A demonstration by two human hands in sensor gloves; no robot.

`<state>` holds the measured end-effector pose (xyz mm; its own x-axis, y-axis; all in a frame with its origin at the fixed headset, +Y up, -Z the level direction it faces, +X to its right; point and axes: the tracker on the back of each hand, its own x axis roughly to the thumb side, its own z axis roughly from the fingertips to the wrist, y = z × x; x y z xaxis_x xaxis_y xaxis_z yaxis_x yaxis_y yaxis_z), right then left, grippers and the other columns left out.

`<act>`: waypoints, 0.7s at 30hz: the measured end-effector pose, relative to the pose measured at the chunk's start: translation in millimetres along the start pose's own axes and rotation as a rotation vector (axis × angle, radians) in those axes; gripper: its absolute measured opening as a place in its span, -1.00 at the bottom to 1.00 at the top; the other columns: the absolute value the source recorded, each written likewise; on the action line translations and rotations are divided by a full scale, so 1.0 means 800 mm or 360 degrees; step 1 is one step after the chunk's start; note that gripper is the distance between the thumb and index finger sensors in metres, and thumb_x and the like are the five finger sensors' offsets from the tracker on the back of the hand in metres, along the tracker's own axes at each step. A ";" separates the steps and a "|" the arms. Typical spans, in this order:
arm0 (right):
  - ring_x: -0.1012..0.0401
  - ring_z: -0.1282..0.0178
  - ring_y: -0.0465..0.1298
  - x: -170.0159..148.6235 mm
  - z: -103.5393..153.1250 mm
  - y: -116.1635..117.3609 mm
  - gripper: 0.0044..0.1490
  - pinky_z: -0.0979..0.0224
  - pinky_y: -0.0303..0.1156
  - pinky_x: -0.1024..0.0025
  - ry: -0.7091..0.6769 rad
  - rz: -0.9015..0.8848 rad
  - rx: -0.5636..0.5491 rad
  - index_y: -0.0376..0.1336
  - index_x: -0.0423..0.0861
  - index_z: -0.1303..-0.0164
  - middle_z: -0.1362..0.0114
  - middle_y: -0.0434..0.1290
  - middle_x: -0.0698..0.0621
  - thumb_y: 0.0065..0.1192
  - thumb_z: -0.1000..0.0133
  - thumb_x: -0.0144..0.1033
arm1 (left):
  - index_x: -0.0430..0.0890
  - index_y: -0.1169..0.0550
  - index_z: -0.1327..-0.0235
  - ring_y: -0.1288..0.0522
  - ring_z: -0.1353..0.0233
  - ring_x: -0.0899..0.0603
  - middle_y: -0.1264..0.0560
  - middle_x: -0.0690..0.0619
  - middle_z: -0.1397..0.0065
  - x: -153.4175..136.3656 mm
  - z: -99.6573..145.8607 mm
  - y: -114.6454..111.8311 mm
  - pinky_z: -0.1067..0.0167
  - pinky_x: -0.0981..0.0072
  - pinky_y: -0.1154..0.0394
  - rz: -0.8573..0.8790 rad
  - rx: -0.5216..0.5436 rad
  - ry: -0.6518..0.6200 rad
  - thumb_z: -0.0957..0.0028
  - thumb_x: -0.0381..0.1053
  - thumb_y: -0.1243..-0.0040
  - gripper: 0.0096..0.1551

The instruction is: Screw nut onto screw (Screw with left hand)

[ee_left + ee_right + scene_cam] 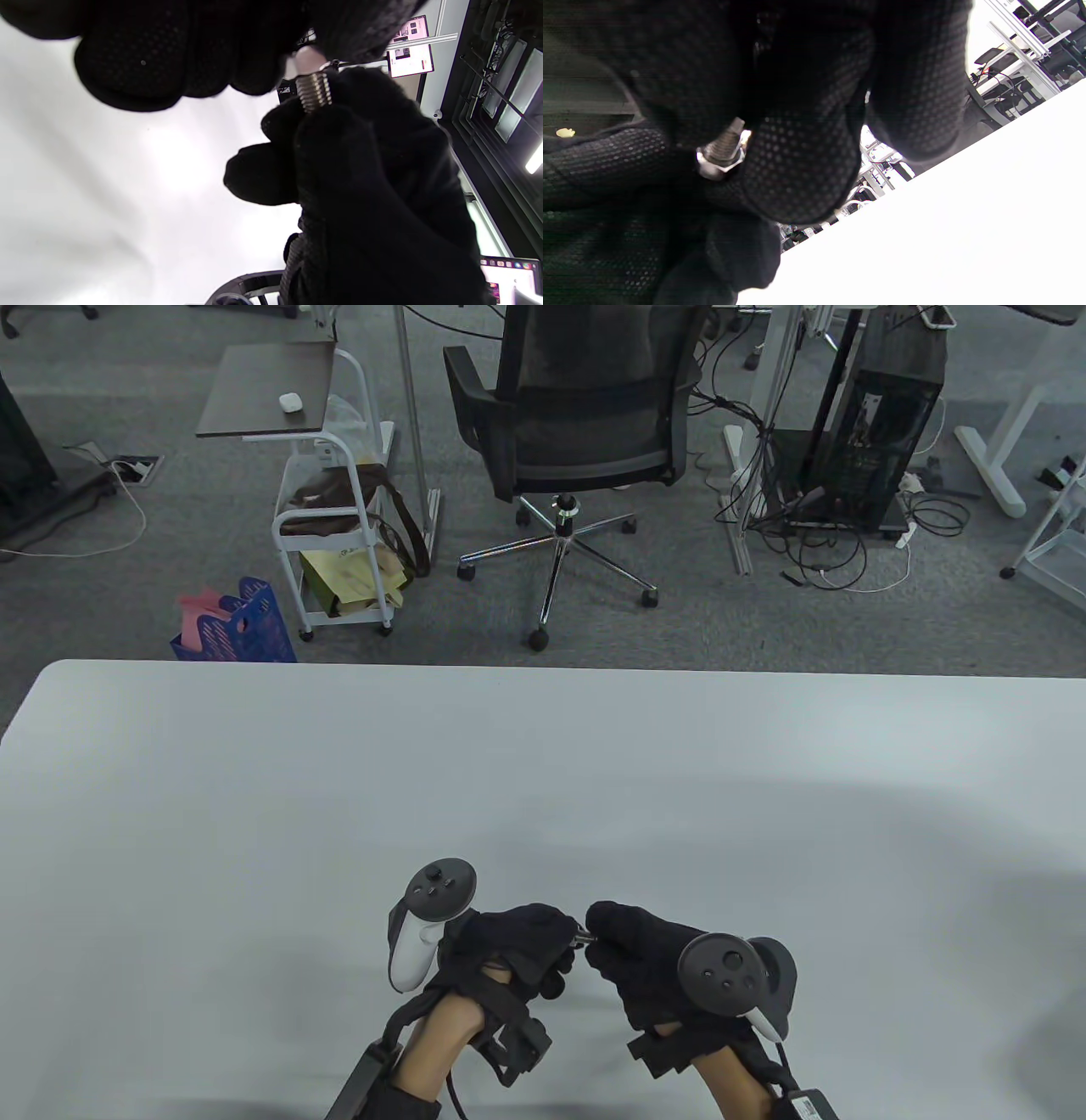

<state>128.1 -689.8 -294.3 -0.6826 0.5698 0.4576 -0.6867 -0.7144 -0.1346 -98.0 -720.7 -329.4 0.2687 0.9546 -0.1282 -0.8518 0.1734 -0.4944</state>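
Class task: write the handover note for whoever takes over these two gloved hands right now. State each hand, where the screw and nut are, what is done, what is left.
Left hand: grips the nut at its fingertips.
Right hand: pinches the screw, holding it steady.
Where: both parts are held between the hands, above the near edge of the white table.
Done: the nut sits on the thread, with bare thread showing past it.
Left: turn the nut further along with the left hand; how far it must go cannot be told.
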 end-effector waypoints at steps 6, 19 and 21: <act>0.35 0.33 0.85 -0.002 0.000 -0.003 -0.42 -0.01 0.77 0.19 0.0015 -0.0026 -0.0023 0.45 0.02 -0.01 -0.02 0.70 0.05 0.56 0.24 -0.13 | -0.31 -0.41 -0.37 -0.58 0.05 -0.41 -0.49 -0.40 -0.24 -0.001 0.001 -0.001 0.02 -0.27 -0.42 0.0032 -0.0002 -0.0014 0.04 0.16 -0.12 -0.19; 0.35 0.34 0.85 0.001 0.000 -0.004 -0.42 -0.01 0.77 0.18 0.0005 -0.0022 -0.0018 0.45 0.02 0.01 -0.02 0.71 0.06 0.57 0.24 -0.13 | -0.32 -0.46 -0.33 -0.59 0.07 -0.42 -0.51 -0.42 -0.22 -0.004 0.000 -0.002 0.03 -0.28 -0.42 0.0032 0.0002 0.0006 0.05 0.17 -0.12 -0.19; 0.35 0.34 0.85 0.001 0.000 -0.002 -0.42 0.00 0.77 0.19 0.0007 -0.0013 -0.0012 0.45 0.02 0.00 -0.02 0.71 0.06 0.57 0.24 -0.12 | -0.33 -0.59 -0.14 -0.61 0.13 -0.43 -0.58 -0.42 -0.12 -0.003 -0.001 -0.003 0.08 -0.29 -0.44 0.0030 -0.0016 -0.0004 0.05 0.13 -0.14 -0.30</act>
<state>128.7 -687.9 -293.6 -0.6782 0.5774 0.4546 -0.6940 -0.7067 -0.1376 -96.4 -724.0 -328.9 0.2514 0.9584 -0.1352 -0.8522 0.1529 -0.5003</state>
